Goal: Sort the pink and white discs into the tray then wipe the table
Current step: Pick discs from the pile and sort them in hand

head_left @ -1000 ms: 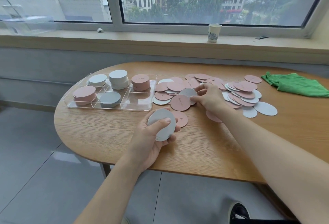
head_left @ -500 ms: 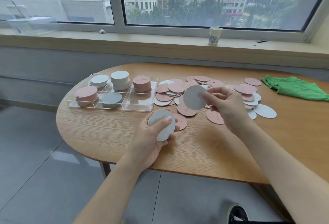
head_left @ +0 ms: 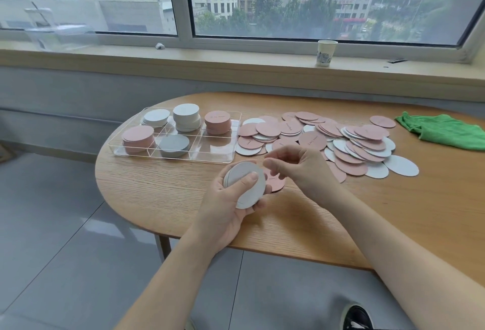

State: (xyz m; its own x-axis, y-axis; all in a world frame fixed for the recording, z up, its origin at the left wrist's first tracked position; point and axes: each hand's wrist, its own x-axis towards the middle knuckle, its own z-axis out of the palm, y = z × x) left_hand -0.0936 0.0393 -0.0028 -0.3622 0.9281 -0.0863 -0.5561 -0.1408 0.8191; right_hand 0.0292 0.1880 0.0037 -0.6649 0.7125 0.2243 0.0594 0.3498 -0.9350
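Observation:
My left hand grips a small stack of white discs just above the near part of the wooden table. Right beside the stack hovers my right hand, fingers curled and apart with nothing in them. A pink disc lies on the table under both hands. A loose pile of pink and white discs spreads across the table's middle. The clear tray at the left holds stacks of pink discs and white discs in separate compartments; its front right compartment is bare.
A crumpled green cloth lies at the table's far right. A paper cup stands on the window sill behind. Grey floor tiles and a dark shoe show below the table's near edge.
My right hand lifted a white disc from the pile, carried it left and laid it on the stack in my left hand, then let go.

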